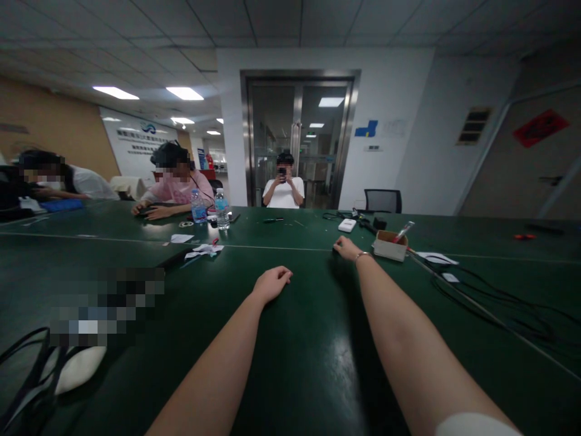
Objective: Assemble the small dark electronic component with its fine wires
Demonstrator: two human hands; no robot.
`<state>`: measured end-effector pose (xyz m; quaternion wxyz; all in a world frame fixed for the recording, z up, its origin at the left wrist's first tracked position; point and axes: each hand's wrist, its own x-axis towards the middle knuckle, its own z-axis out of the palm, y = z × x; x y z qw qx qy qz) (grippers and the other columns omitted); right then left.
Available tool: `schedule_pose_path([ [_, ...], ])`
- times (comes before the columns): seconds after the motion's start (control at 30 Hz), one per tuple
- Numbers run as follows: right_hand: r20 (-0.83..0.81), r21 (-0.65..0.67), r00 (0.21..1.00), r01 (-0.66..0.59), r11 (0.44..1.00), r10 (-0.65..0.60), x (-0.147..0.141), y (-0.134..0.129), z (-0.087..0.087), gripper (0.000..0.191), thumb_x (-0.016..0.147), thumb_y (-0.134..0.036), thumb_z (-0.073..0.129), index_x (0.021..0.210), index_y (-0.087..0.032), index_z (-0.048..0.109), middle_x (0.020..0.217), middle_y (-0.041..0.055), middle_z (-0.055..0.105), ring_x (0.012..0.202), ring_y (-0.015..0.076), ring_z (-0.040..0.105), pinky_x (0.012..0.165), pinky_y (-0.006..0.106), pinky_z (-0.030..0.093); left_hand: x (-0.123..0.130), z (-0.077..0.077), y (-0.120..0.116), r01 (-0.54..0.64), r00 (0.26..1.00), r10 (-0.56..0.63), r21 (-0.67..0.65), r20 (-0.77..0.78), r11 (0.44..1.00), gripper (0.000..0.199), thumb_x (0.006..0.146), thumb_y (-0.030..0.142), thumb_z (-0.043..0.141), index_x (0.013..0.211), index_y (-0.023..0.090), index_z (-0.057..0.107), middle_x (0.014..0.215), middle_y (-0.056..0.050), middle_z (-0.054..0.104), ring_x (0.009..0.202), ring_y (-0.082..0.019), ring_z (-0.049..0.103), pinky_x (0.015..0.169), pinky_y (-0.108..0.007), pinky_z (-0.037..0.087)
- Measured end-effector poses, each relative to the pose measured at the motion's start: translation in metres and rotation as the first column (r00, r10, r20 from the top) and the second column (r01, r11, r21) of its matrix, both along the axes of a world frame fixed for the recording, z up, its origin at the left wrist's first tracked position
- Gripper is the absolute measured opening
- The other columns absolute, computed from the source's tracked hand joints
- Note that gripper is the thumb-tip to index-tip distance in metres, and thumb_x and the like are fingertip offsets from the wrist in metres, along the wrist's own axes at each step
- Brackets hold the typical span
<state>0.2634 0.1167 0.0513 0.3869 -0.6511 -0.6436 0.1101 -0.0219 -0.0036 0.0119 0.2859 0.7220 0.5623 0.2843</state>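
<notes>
My left hand (272,283) is over the green table (299,339), its fingers curled inward and pressed together. Whatever those fingers may enclose is hidden. Farther out and to the right, my right hand (348,248) has its fingers bent down by the tabletop seam, with a bracelet (363,255) at the wrist. A small dark spot shows at its fingertips, too small to name. Just right of this hand stands an open cardboard box (390,249) with a clear-and-red item (403,231) sticking out. A white box-shaped device (347,225) lies just beyond the right hand.
Black cables (494,303) run across the right side. Two water bottles (198,207), paper scraps (204,251) and a green-handled tool (273,220) lie across the table. A white rounded object (80,368) sits front left. Several people sit around the far and left sides.
</notes>
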Motion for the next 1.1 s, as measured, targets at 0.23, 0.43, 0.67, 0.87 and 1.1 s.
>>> schedule_pose_path([
  [0.23, -0.099, -0.087, 0.995, -0.004, 0.996, -0.005, -0.021, 0.006, -0.015, 0.033, 0.089, -0.031, 0.054, 0.118, -0.014, 0.053, 0.117, 0.0097, 0.056, 0.099, 0.0203, 0.058, 0.082, 0.04, 0.051, -0.001, 0.005, -0.004, 0.003, 1.0, -0.003, -0.009, -0.004, 1.0, 0.037, 0.088, 0.046, 0.039, 0.109, 0.025, 0.061, 0.099, -0.002, 0.067, 0.09, -0.017, 0.059, 0.078, -0.026, 0.042],
  [0.43, -0.391, -0.145, 0.918, 0.013, 0.989, -0.069, 0.011, 0.002, -0.034, 0.02, 0.09, -0.028, 0.045, 0.098, -0.011, 0.052, 0.069, 0.0078, 0.066, 0.05, 0.0119, 0.059, 0.049, 0.022, 0.045, 0.001, 0.007, 0.001, -0.015, 0.999, 0.016, 0.013, -0.036, 1.0, 0.033, 0.087, 0.045, 0.041, 0.105, 0.027, 0.063, 0.096, 0.0, 0.068, 0.088, -0.017, 0.06, 0.075, -0.027, 0.043],
  [0.67, -0.234, -0.008, 0.972, 0.038, 0.999, -0.039, 0.025, -0.052, -0.057, 0.023, 0.072, -0.037, 0.062, 0.079, -0.016, 0.062, 0.076, 0.0068, 0.069, 0.07, 0.0175, 0.064, 0.066, 0.028, 0.048, 0.001, 0.007, -0.007, -0.012, 0.997, 0.014, 0.03, -0.07, 0.999, 0.029, 0.086, 0.041, 0.045, 0.104, 0.028, 0.064, 0.103, -0.001, 0.067, 0.089, -0.017, 0.06, 0.073, -0.026, 0.044],
  [0.87, 0.165, -0.044, 0.955, 0.258, 0.965, -0.247, 0.032, -0.096, -0.055, 0.026, 0.071, -0.037, 0.062, 0.089, -0.02, 0.07, 0.09, 0.0075, 0.072, 0.091, 0.0239, 0.062, 0.085, 0.036, 0.044, 0.0, 0.0, -0.015, 0.032, 0.997, -0.027, 0.073, -0.065, 0.997, 0.028, 0.086, 0.037, 0.046, 0.105, 0.025, 0.064, 0.107, -0.003, 0.066, 0.093, -0.017, 0.06, 0.079, -0.026, 0.045],
  [1.1, 0.297, -0.165, 0.897, 0.386, 0.908, -0.327, 0.034, -0.115, -0.04, 0.033, 0.073, -0.037, 0.055, 0.099, -0.022, 0.07, 0.099, 0.0101, 0.07, 0.1, 0.0298, 0.062, 0.08, 0.037, 0.045, -0.001, 0.0, -0.017, 0.036, 0.996, -0.028, 0.094, -0.088, 0.995, 0.029, 0.086, 0.038, 0.046, 0.104, 0.026, 0.065, 0.107, -0.003, 0.065, 0.093, -0.018, 0.06, 0.079, -0.027, 0.045],
])
